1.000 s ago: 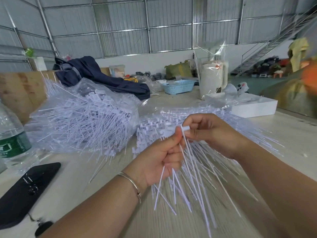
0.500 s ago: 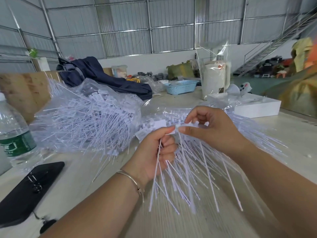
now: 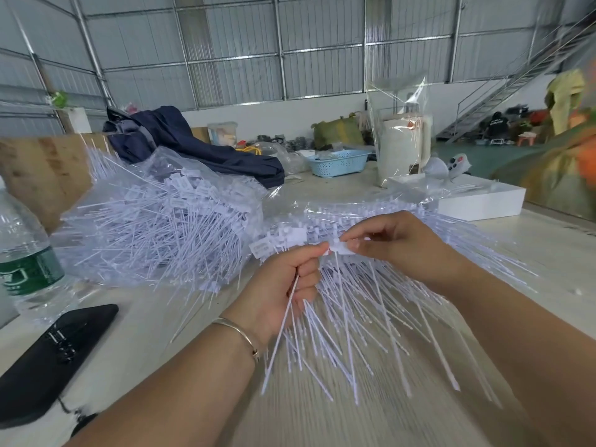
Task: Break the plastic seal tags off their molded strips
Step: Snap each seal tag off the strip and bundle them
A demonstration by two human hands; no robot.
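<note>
The tags (image 3: pixel 342 248) are thin white plastic, so they look light and bendy, with long skinny tails that could slip. The best place to hold one is its small flat head, close to the strip. The left hand (image 3: pixel 283 282) is curled around a bunch of tails and pinches near the head. The right hand (image 3: pixel 396 250) pinches the tag head with thumb and fingertip, wrist bent in from the right. They hold it up just above the heap of strips (image 3: pixel 371 285) on the worktop (image 3: pixel 548 253).
</note>
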